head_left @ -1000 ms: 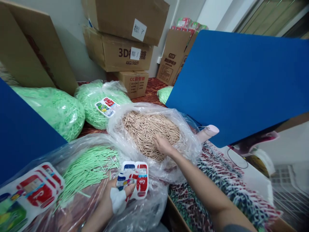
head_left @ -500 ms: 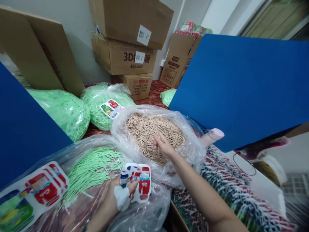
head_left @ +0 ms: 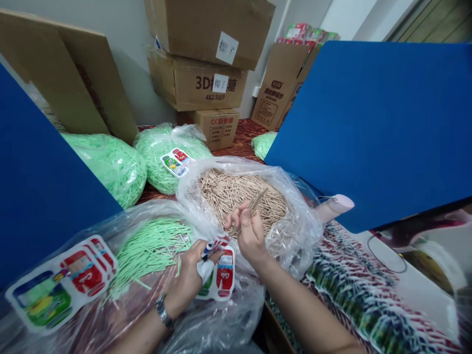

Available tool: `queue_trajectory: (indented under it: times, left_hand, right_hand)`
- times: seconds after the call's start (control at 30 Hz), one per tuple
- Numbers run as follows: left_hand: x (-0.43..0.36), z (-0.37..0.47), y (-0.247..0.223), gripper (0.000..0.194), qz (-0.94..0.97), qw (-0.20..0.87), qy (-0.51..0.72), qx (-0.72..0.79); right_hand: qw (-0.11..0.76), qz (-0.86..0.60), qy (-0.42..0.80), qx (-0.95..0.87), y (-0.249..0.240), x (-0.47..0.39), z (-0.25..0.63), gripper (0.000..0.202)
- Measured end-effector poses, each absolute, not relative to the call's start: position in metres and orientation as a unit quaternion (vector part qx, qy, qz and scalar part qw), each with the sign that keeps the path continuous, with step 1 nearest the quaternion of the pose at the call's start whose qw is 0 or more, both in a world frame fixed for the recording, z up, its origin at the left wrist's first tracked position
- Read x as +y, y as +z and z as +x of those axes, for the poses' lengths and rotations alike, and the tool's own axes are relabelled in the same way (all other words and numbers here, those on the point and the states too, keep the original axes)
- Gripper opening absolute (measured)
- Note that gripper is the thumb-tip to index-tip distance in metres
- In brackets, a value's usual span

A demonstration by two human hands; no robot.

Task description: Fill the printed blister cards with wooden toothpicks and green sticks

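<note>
Cardboard boxes (head_left: 199,81) behind; right hand (head_left: 252,238) pinches a few brown sticks (head_left: 259,197) clear of the open bag (head_left: 308,228), plenty left inside! Left hand (head_left: 189,269), curled shut, grips a striped packet (head_left: 221,240), apparently unfilled so far.

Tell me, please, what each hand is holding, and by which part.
Right hand: thin brown sticks, pinched below their projecting upper ends. Left hand: a printed pouch, its exact place of hold hidden.

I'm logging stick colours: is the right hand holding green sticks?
No: the right hand pinches tan sticks, while loose green sticks lie farther left.
</note>
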State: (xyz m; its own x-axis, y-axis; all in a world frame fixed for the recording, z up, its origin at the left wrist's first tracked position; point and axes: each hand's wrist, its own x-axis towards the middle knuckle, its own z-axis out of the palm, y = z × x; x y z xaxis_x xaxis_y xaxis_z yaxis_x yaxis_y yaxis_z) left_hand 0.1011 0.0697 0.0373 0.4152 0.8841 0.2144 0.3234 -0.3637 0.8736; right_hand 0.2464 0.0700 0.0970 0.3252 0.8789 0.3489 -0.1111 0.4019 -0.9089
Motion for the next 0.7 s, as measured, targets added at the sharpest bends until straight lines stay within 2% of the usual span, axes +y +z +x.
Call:
queue_trajectory:
  times: [0.3, 0.6, 0.7]
  left_hand:
    - [0.069, 0.102, 0.047, 0.022, 0.766, 0.367, 0.354, 0.391]
    - [0.074, 0.102, 0.045, 0.011, 0.78, 0.315, 0.391, 0.374]
    - [0.077, 0.101, 0.049, 0.009, 0.785, 0.309, 0.392, 0.367]
  right_hand:
    - [0.676, -0.433, 0.319, -0.503, 0.091, 0.07, 0.24, 0.016]
    - [0.618, -0.513, 0.285, -0.523, 0.074, 0.058, 0.228, 0.021]
    - [0.569, -0.537, 0.282, -0.555, 0.069, 0.054, 0.234, 0.026]
